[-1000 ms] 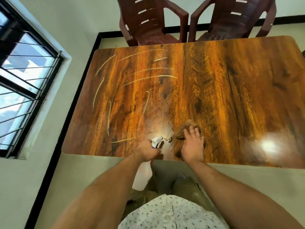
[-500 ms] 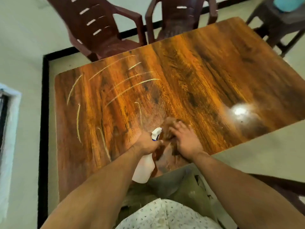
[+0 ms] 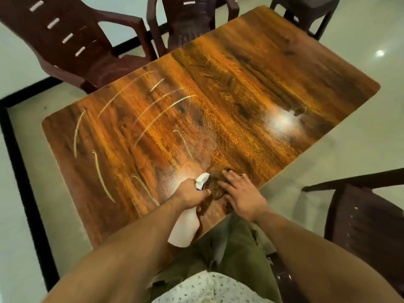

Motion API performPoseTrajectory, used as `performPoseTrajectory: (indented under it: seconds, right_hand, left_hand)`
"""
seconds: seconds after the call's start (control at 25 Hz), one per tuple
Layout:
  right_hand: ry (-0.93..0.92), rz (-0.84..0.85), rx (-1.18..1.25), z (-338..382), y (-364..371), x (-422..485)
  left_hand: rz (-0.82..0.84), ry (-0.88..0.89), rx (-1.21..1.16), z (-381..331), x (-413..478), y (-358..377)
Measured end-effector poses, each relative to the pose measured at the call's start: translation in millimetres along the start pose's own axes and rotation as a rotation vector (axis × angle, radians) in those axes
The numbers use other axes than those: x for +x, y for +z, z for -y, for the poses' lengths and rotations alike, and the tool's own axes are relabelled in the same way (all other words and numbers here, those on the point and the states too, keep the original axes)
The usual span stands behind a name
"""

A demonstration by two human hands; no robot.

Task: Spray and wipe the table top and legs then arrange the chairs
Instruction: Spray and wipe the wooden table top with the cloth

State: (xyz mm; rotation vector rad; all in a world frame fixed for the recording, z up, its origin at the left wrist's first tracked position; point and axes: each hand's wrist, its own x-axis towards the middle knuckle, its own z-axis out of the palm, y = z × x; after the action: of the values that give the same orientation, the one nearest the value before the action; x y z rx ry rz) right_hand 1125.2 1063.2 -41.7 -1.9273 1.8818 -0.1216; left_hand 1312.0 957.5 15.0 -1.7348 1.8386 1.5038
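Floor point(image 3: 349, 149): pale, glossy tile filling the right side of my view. Wall point(image 3: 11, 226): pale, at far left, footed by a black skirting point(image 3: 20, 162).

Table point(image 3: 229, 84): rectangular, rounded corners, glossy orange-brown wood-grain top lying diagonally across the view. I note pale curved streaks point(image 3: 161, 114) over its left half, a misted patch near the front edge and a white glare point(image 3: 282, 121) towards the right.

Seats, all dark brown plastic: slatted chair point(image 3: 72, 51) at the far left corner, second chair point(image 3: 188, 22) just beside it at the far edge, third seat point(image 3: 306, 12) off the far right corner, near chair point(image 3: 367, 226) well apart at lower right.

Person: bare forearms, olive trousers, white speckled shirt, standing at the front edge.

Bottle point(image 3: 184, 228): white spray type, held above the table's front edge, nozzle pointing across the top. The left hand point(image 3: 190, 196) is clenched round its neck. A blue band under the nozzle is too small for me to read.

Cloth point(image 3: 215, 189): brown, on the top just right of the nozzle. The right hand point(image 3: 242, 193) lies flat on it, fingers spread, grasping nothing.
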Motion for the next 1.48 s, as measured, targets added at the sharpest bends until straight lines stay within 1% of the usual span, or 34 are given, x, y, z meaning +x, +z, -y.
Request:
performPoseTrajectory:
  seconds: [0.04, 0.08, 0.12, 0.2, 0.24, 0.28, 0.32, 0.36, 0.4, 0.44, 0.52, 0.56, 0.6, 0.64, 0.68, 0.72, 0.76, 0.8, 0.84, 0.88, 0.92, 0.96, 1.0, 1.04, 1.08, 1.12, 1.16, 1.24, 1.28, 1.32, 1.36, 1.4, 1.44, 1.48]
  right_hand:
    - [0.250, -0.095, 0.020, 4.5, -1.4, 0.7]
    - [0.424, -0.120, 0.021, 15.7, 2.2, -0.6]
    - [0.411, -0.114, 0.024, 33.0, 6.6, -1.2]
    - [0.067, -0.005, 0.031, 54.6, 16.3, -7.1]
    - [-0.029, 0.021, 0.002, 46.4, 14.2, -1.6]
    - [0.061, -0.009, -0.009, 33.4, 8.9, 11.7]
    - [0.312, -0.094, 0.042, 23.1, 1.8, 25.9]
    - [0.532, -0.135, 0.099, 21.5, -7.6, 38.1]
    - [0.595, -0.127, 0.122, 25.3, -12.3, 49.2]
    - [0.493, -0.106, 0.122, 32.4, -13.2, 59.5]
    - [0.204, -0.014, 0.087, 34.2, -14.8, 74.3]
    - [0.234, -0.022, 0.086, 29.7, -20.7, 86.1]
    - [0.356, -0.057, 0.088, 25.3, -26.0, 98.4]
    - [0.421, -0.071, 0.094, 23.8, -29.3, 109.0]
    - [0.393, -0.050, 0.085, 27.1, -31.6, 117.5]
    - [0.309, -0.062, 0.114, 31.0, -30.2, 123.2]
    - [0.183, -0.038, 0.078, 28.2, -27.3, 131.1]
    - [0.211, -0.057, 0.073, 22.4, -29.9, 138.5]
    - [0.322, -0.102, 0.056, 15.6, -34.0, 150.1]
    - [0.366, -0.135, 0.036, 12.0, -36.5, 160.0]
    - [0.319, -0.101, 0.024, 11.0, -37.4, 168.7]
    - [0.205, -0.080, 0.042, 12.7, -36.2, 176.5]
    - [0.053, -0.032, 0.011, 14.9, -32.8, 184.7]
    - [0.035, -0.035, -0.003, 15.2, -33.4, 198.7]
    - [0.137, -0.085, 0.000, 13.8, -39.0, 215.6]
    - [0.213, -0.097, -0.001, 15.4, -44.8, 230.6]
    - [0.159, -0.074, -0.024, 18.3, -46.9, 240.2]
    - [-0.176, 0.025, -0.056, 27.7, -45.4, 254.2]
    - [-0.210, 0.034, -0.072, 27.2, -46.2, 261.4]
    - [-0.122, -0.020, -0.053, 27.4, -50.5, 284.9]
    - [0.008, -0.071, -0.028, 26.7, -56.7, 298.6]
    - [0.025, -0.064, -0.031, 26.7, -61.7, 306.1]
    - [-0.089, -0.013, -0.017, 26.8, -62.3, 318.1]
    - [-0.242, 0.042, -0.021, 26.7, -62.3, 326.3]
  left_hand:
    - [-0.002, -0.007, -0.019, 2.5, -1.1, -4.2]
    - [-0.010, -0.010, -0.023, 4.6, -1.1, -8.0]
    - [-0.023, -0.005, -0.019, 5.8, -2.2, -11.5]
    - [-0.019, 0.011, -0.019, 8.0, -2.7, -15.6]
    - [-0.009, 0.022, -0.030, 7.8, -1.4, -18.6]
    - [0.001, 0.022, -0.040, 6.9, -0.5, -23.4]
    - [0.008, 0.013, -0.068, 6.5, 1.5, -27.9]
    - [0.005, 0.000, -0.102, 5.5, 2.8, -33.1]
    - [-0.001, -0.011, -0.134, 5.3, 5.1, -37.8]
    - [-0.003, -0.017, -0.160, 3.4, 5.7, -42.4]
    - [0.003, -0.019, -0.190, -2.0, 8.5, -49.4]
    - [-0.002, -0.026, -0.205, -3.3, 12.7, -52.1]
    - [-0.010, -0.034, -0.221, -5.9, 15.3, -55.6]
    - [-0.031, -0.040, -0.238, -7.4, 20.0, -59.3]
    - [-0.045, -0.045, -0.258, -9.1, 23.3, -62.6]
    - [-0.055, -0.050, -0.270, -10.8, 27.2, -66.2]
    - [-0.054, -0.061, -0.283, -13.0, 30.8, -71.1]
    - [-0.049, -0.071, -0.292, -14.4, 33.1, -74.1]
    - [-0.056, -0.083, -0.306, -17.3, 35.5, -78.5]
    - [-0.076, -0.097, -0.323, -19.7, 40.3, -84.0]
    - [-0.094, -0.109, -0.340, -22.8, 45.1, -89.2]
    - [-0.104, -0.120, -0.345, -26.0, 51.9, -93.9]
    - [-0.112, -0.130, -0.340, -30.2, 58.5, -98.7]
    - [-0.125, -0.143, -0.333, -31.5, 66.9, -103.4]
    - [-0.132, -0.158, -0.336, -32.9, 73.2, -107.5]
    - [-0.142, -0.177, -0.366, -34.7, 79.4, -111.8]
    - [-0.157, -0.190, -0.398, -36.3, 84.0, -116.5]
    - [-0.198, -0.200, -0.424, -39.9, 95.5, -128.3]
    - [-0.208, -0.204, -0.445, -41.1, 98.9, -131.7]
    - [-0.228, -0.224, -0.482, -40.3, 107.2, -142.1]
    - [-0.235, -0.248, -0.520, -39.6, 112.2, -146.5]
    - [-0.245, -0.270, -0.539, -39.9, 115.2, -150.0]
    - [-0.260, -0.285, -0.539, -40.0, 121.9, -157.2]
    - [-0.270, -0.292, -0.534, -41.7, 127.9, -163.2]
